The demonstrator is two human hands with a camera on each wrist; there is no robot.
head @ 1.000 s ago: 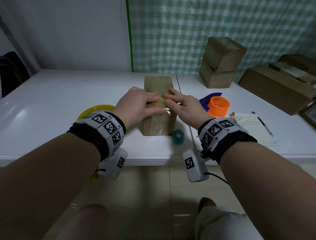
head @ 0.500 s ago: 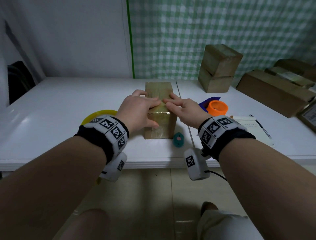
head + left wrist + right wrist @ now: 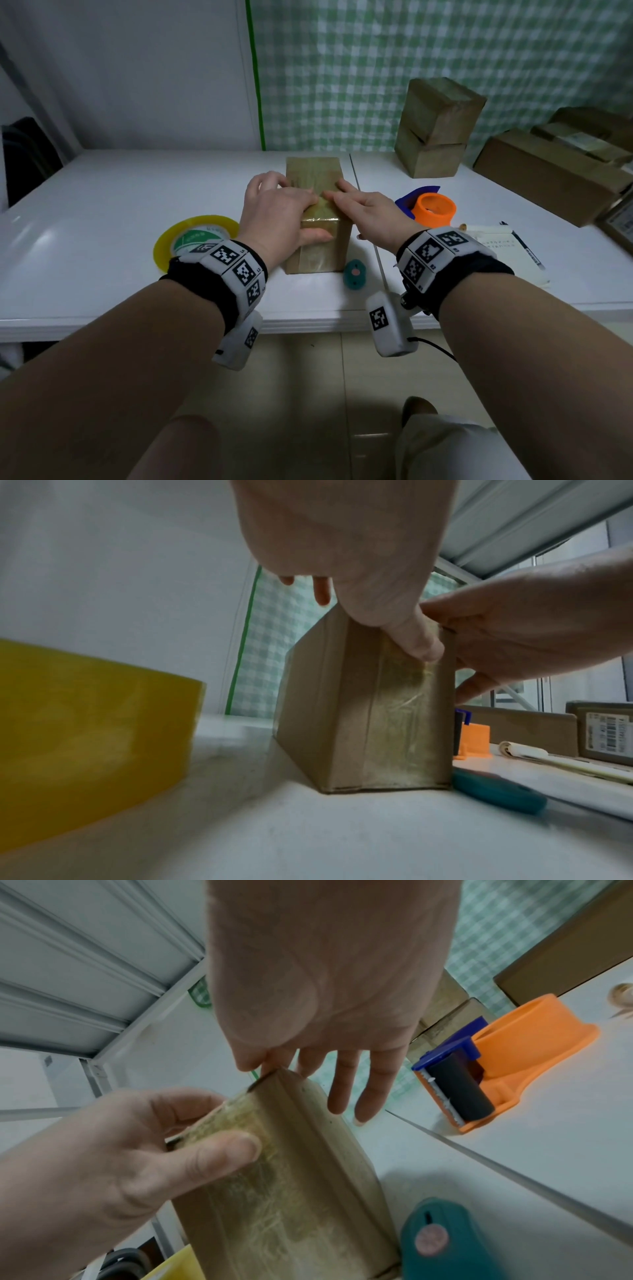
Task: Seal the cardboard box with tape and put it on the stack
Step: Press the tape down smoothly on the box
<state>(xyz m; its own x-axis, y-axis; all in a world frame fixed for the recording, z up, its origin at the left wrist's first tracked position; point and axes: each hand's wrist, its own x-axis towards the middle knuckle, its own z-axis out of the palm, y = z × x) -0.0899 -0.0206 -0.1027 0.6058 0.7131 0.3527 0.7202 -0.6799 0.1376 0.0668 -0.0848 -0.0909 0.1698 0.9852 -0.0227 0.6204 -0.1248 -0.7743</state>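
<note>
A tall cardboard box (image 3: 317, 173) stands in the middle of the white table (image 3: 102, 222), with shiny clear tape (image 3: 317, 253) running over its top and down its near face. My left hand (image 3: 281, 212) lies across the top near edge, and its thumb (image 3: 419, 642) presses the tape onto the near face. My right hand (image 3: 363, 209) rests flat on the top right edge, and its straight fingers (image 3: 342, 1085) hang past the box's right side. A stack of two boxes (image 3: 438, 126) stands at the back right.
A yellow tape roll (image 3: 191, 236) lies left of the box. An orange and blue tape dispenser (image 3: 435, 209), a small teal cutter (image 3: 354, 272) and a notepad with a pen (image 3: 503, 246) lie to the right. Larger cardboard boxes (image 3: 548, 178) line the far right.
Both hands have slid along the tape toward the box's near end. My left thumb has come down over the edge onto the near face.
</note>
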